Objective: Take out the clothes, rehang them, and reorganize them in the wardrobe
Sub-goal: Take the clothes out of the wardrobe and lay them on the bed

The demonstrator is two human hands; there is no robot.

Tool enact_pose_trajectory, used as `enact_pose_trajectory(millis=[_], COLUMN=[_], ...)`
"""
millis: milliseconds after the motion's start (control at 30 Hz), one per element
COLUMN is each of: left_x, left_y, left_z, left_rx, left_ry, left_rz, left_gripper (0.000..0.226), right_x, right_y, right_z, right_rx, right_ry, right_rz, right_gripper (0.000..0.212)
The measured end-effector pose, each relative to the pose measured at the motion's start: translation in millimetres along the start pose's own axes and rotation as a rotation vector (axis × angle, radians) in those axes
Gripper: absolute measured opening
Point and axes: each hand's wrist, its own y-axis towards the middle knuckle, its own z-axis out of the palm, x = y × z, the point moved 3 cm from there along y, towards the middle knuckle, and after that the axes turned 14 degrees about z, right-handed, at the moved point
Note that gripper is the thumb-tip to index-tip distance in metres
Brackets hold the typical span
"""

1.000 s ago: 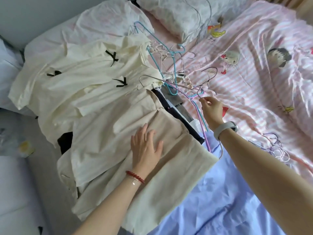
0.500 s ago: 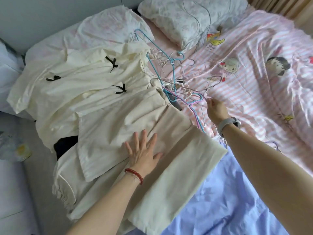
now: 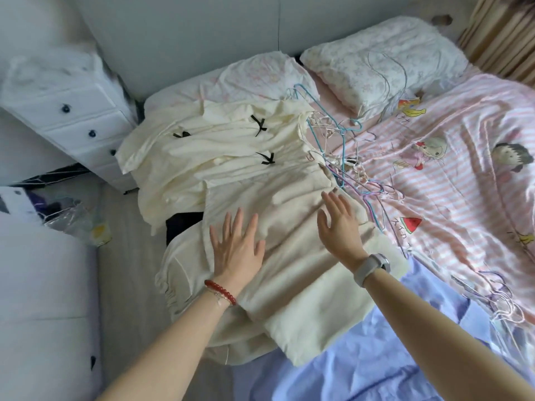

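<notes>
1. The cream clothes (image 3: 260,180) are spread in a pile on the bed (image 3: 463,198), beside the hangers (image 3: 347,166).
2. The left hand (image 3: 236,250) is pressed flat on the pile, fingers spread (nothing gripped).
3. The right hand (image 3: 340,227) is held open, empty; the top piece should be smoothed before hanging.

Your left hand (image 3: 236,247) lies flat with spread fingers on the cream clothes (image 3: 278,204) on the bed. Your right hand (image 3: 338,227) is open above them, just beside the tangled wire hangers (image 3: 347,166) on the striped sheet (image 3: 451,180).
</notes>
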Motion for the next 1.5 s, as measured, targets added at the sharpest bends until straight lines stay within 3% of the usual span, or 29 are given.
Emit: enact_pose_trajectory(millis=[133,367,567,733,833,967,1200,1300,1500], left_x=[27,66,92,86,72,46,8,10,25], left_y=[-96,-331,-567,-755,-850,-964,-1111,-1157,-1205], left_z=[-31,-29,-37,-63,-76,-90,-118,-128,-130], left_rx=[-0.151,-0.276,-0.38,-0.601,-0.606,-0.728,-0.855,-0.906,-1.194], left_ry=[-0.041,-0.105,0.038,0.245,0.273,0.316,0.447,0.464,0.504], left_rz=[-0.081,-0.402,-0.802,-1.137,-1.355,-1.659,-1.979,-2.08,-2.092], left_gripper=[0.054,0.041,0.031,0.025,0.039,0.042,0.041,0.044,0.047], right_x=[65,150,212,272,303,339,390,421,460], right_y=[-89,-288,-480,-648,-736,-847,-1028,-1101,-1241], right_z=[24,72,122,137,131,116,118,113,92], right_rx=[0.132,0.391,0.678,0.806,0.9,1.0,1.313,1.467,1.617], right_ry=[-0.031,-0.106,-0.113,-0.022,0.039,0.2,0.226,0.262,0.148], right_rz=[-0.144,-0.655,-1.035,-1.332,-1.487,-1.715,-1.828,-1.791,-1.665], right_gripper=[0.041,0.029,0.038,0.04,0.038,0.03,0.032,0.025,0.026])
